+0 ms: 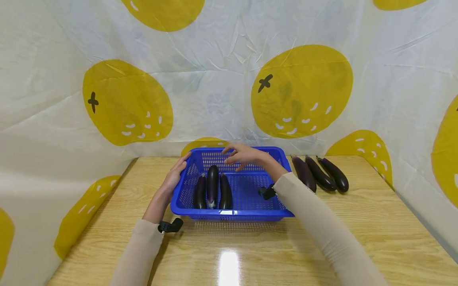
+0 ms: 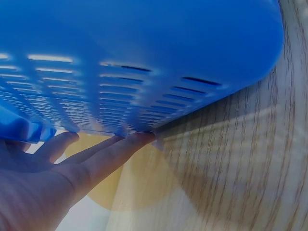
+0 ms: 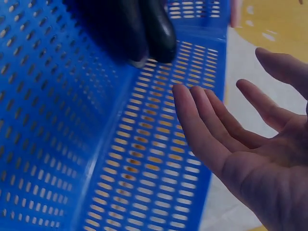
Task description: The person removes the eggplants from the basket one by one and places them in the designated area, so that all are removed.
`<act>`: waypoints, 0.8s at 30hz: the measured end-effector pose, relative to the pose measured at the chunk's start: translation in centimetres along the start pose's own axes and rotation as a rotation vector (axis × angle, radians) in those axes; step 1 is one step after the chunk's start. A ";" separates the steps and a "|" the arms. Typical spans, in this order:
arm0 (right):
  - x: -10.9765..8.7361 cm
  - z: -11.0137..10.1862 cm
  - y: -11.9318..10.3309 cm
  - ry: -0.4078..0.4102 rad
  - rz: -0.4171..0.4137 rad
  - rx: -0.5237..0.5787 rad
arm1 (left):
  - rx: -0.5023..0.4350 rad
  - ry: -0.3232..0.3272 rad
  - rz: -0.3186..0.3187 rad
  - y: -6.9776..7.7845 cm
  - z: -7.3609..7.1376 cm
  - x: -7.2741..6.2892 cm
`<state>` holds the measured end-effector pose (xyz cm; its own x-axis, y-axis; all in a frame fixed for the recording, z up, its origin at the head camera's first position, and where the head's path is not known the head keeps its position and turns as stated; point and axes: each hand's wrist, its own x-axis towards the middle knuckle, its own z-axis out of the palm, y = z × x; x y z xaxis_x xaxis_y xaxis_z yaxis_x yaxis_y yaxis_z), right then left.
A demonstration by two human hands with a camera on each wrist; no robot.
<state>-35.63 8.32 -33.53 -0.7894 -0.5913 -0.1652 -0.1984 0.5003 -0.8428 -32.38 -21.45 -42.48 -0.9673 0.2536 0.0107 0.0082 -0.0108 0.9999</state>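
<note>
A blue plastic basket (image 1: 236, 212) with slotted walls sits on the table. Inside, toward its left, three dark purple eggplants (image 1: 212, 184) lie side by side. My left hand (image 1: 174, 174) is at the basket's left side near the back corner; its fairly straight fingers touch the slotted outer wall in the left wrist view. Over the back part of the basket hovers my right hand (image 1: 245, 155), fingers loosely bent and apart, holding nothing. The right wrist view shows this hand (image 3: 255, 144) with eggplants (image 3: 156, 31) beyond its fingertips.
Three more eggplants (image 1: 322, 174) lie on the wooden table (image 1: 358, 230) to the right of the basket. A pale cloth (image 1: 214, 99) with yellow fruit prints hangs behind the table and along its sides.
</note>
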 end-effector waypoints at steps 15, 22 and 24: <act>1.6 1.2 2.7 -0.163 0.238 0.186 | 0.000 -0.019 0.008 -0.1 -0.2 0.0; 1.8 1.9 3.5 -0.221 0.264 0.207 | 0.010 -0.014 0.015 -0.1 -0.1 0.0; 2.0 2.1 3.6 -0.231 0.272 0.200 | 0.007 -0.018 0.012 -0.1 -0.1 -0.1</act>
<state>-36.65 7.63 -37.99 -0.6416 -0.5927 -0.4870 0.1342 0.5384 -0.8320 -32.34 -21.58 -42.57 -0.9623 0.2710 0.0227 0.0217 -0.0067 0.9997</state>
